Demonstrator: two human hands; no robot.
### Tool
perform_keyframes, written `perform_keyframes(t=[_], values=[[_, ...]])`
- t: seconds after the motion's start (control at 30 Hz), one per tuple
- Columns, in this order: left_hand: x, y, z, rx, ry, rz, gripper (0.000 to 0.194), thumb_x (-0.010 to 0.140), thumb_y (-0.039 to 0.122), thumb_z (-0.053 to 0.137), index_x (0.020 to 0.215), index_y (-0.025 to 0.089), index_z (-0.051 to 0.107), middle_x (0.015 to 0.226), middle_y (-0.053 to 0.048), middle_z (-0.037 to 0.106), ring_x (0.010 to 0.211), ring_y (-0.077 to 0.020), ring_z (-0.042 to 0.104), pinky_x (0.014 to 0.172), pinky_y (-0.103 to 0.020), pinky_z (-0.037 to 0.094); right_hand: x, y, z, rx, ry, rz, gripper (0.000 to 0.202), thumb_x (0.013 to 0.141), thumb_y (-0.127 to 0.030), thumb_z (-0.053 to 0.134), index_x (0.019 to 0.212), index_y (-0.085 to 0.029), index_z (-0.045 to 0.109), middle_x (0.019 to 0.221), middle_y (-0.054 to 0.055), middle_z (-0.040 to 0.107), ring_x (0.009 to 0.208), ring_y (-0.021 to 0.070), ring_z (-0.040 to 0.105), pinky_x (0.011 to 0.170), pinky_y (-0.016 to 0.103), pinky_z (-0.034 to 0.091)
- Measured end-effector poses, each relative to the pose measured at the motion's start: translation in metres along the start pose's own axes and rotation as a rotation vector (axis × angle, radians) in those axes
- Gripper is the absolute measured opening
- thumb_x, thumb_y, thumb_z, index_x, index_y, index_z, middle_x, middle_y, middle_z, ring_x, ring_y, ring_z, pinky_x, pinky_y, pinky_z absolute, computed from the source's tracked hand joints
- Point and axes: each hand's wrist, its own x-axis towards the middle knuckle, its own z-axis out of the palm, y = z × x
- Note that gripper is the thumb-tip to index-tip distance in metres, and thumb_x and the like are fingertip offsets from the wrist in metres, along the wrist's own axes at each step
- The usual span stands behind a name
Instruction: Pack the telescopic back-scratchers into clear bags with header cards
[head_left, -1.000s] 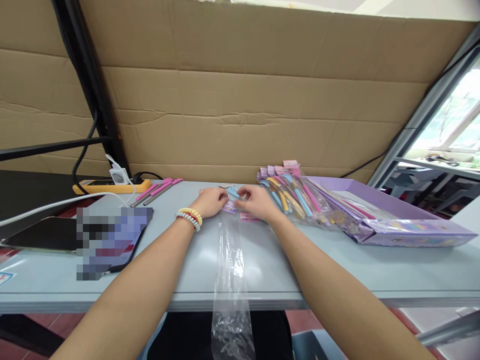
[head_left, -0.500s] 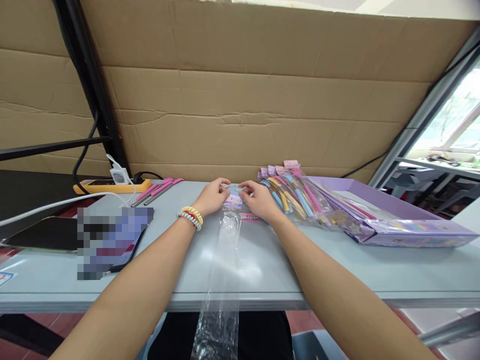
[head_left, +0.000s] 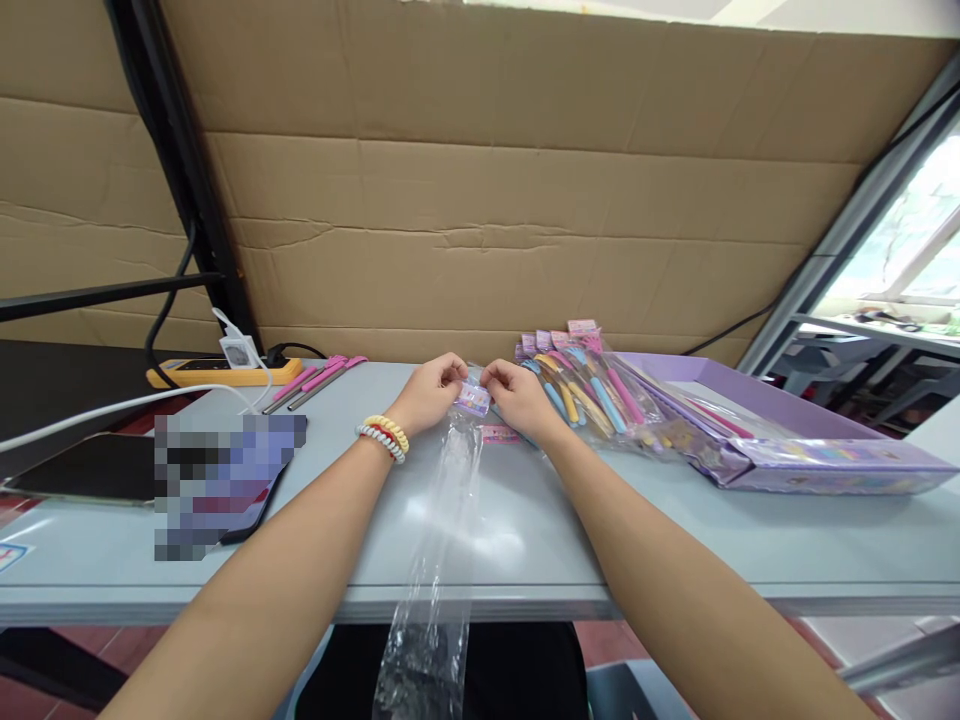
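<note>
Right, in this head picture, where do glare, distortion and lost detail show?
Head view: glare streaks the bag and whitens patches of the table; the window is washed out; mosaic blocks cover much of a device; wide-angle stretch seems to lengthen the box.

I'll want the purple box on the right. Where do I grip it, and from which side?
Take the purple box by the right half of its near wall, coming from the front with the right hand. That wall faces the person and looks unobstructed; bagged colored-handled items crowd the left corner, so a hold there might snag plastic.
</note>
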Motion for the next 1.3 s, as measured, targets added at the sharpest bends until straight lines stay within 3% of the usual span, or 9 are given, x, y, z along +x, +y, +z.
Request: perform_keyframes(t=[0.23,0.4,0.57,0.83,1.07,1.17,1.3], values=[[-0.001,-0.001,0.001,0.11,-0.002,0.01,0.031,0.077,0.016,0.045,0.103,0.017,0.063,0.084,-0.004,0.067,0.074,-0.0147,0.058,0.073,-0.029,0.048,-0.002,-0.005,-0.001,-0.022,-0.025,0.017,0.013,0.071,-0.018,0.05,0.079,-0.019,0.06,0.075,-0.001,0.064,0.061,0.0116,0.05,0.061,0.022,0.039],[-0.002,-0.001,0.001,0.097,0.023,0.023,0.036,0.079,0.014,0.045,0.114,0.017,0.055,0.086,-0.003,0.067,0.076,-0.0146,0.06,0.077,-0.03,0.048,-0.002,-0.006,-0.001,-0.021,-0.052,-0.019,0.011,0.073,-0.025,0.055,0.079,-0.018,0.061,0.078,0.0,0.064,0.06,0.0117,0.051,0.06,0.023,0.039],[-0.002,-0.002,0.002,0.066,0.019,0.043,0.042,0.08,0.014,0.046,0.122,0.017,0.048,0.088,-0.004,0.067,0.08,-0.0143,0.06,0.08,-0.029,0.047,-0.001,-0.003,-0.001,-0.057,-0.064,-0.007,0.012,0.074,-0.029,0.055,0.075,-0.018,0.061,0.066,-0.001,0.058,0.055,0.0111,0.046,0.055,0.023,0.035],[-0.002,-0.001,0.0,0.127,-0.059,-0.068,0.055,0.077,0.024,0.055,0.13,0.015,0.041,0.084,-0.003,0.065,0.078,-0.0162,0.06,0.073,-0.028,0.045,0.001,-0.002,-0.002,0.007,-0.058,0.08,0.011,0.075,-0.027,0.052,0.073,-0.018,0.057,0.063,-0.001,0.054,0.058,0.0124,0.044,0.056,0.024,0.033],[-0.002,-0.004,-0.002,0.173,-0.146,-0.081,0.05,0.075,0.022,0.054,0.125,0.016,0.048,0.067,0.001,0.06,0.063,-0.0155,0.055,0.063,-0.028,0.043,0.006,0.006,0.002,0.185,-0.027,0.183,0.009,0.069,-0.028,0.054,0.068,-0.02,0.052,0.059,-0.003,0.048,0.054,0.0118,0.04,0.052,0.024,0.031],[-0.002,-0.004,-0.003,0.164,-0.186,-0.074,0.052,0.073,0.019,0.054,0.125,0.016,0.049,0.068,0.001,0.062,0.063,-0.0159,0.057,0.065,-0.028,0.044,0.008,0.008,0.001,0.28,0.036,0.242,0.012,0.068,-0.031,0.054,0.068,-0.02,0.052,0.058,-0.003,0.047,0.052,0.0113,0.039,0.05,0.024,0.031],[-0.001,-0.008,-0.005,0.227,-0.176,-0.138,0.056,0.069,0.014,0.054,0.125,0.015,0.05,0.072,-0.001,0.066,0.069,-0.0179,0.061,0.071,-0.028,0.046,0.01,0.007,-0.005,0.402,0.215,0.254,0.014,0.064,-0.032,0.054,0.066,-0.018,0.052,0.066,-0.001,0.051,0.06,0.0121,0.044,0.054,0.025,0.035]])
